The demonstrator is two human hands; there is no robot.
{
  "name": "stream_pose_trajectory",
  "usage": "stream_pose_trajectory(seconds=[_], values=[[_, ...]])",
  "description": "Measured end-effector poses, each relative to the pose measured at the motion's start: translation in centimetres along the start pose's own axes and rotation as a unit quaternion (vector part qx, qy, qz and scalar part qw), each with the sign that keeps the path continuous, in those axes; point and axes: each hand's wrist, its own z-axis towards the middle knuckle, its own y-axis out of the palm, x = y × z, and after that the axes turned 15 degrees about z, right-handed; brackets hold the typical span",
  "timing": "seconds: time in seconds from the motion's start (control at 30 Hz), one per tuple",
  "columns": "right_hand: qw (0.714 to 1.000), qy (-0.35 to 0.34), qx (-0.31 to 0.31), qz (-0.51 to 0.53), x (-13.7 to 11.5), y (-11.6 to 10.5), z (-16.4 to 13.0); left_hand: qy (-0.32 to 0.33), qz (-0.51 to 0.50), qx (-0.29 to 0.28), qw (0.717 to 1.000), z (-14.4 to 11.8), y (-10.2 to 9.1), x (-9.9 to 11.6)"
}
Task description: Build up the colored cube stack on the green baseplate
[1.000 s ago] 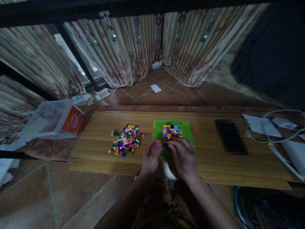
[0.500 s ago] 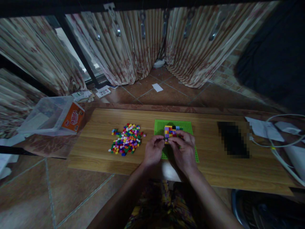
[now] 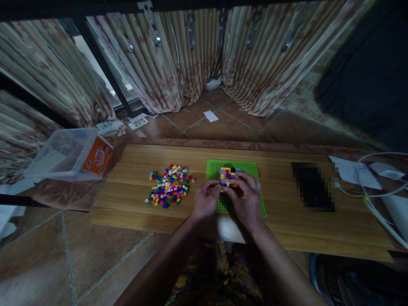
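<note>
Both hands meet over the green plate [image 3: 251, 170]: the left hand [image 3: 205, 202] and right hand [image 3: 247, 199] pinch the block of coloured bricks [image 3: 227, 176] between their fingertips, with loose bricks [image 3: 168, 186] left of the plate.

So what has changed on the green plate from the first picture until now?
Both hands, left hand and right hand, moved forward onto the multicoloured block patch on the green baseplate and now cover much of it. The loose brick pile stayed unchanged.

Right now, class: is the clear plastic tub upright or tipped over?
Tipped: the clear plastic tub lies on its side beside the wooden board.
</note>
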Motion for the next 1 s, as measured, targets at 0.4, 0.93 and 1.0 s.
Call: stream_pose_trajectory(seconds=[0.4, 0.93, 1.0], values=[[0.998, 0.029, 0.047, 0.019, 0.1, -1.2, -1.5, 0.033, 0.068, 0.023, 0.997, 0.5, 0.4, -0.5], [0.996, 0.024, 0.070, 0.041, -0.7, -1.2, -2.0, 0.009, 0.133, 0.060, 0.989, 0.4, 1.4, 0.8], [0.997, 0.008, 0.067, 0.039, -1.8, -1.3, -2.2, 0.019, 0.145, 0.061, 0.987, 0.2, 1.3, 0.8]])
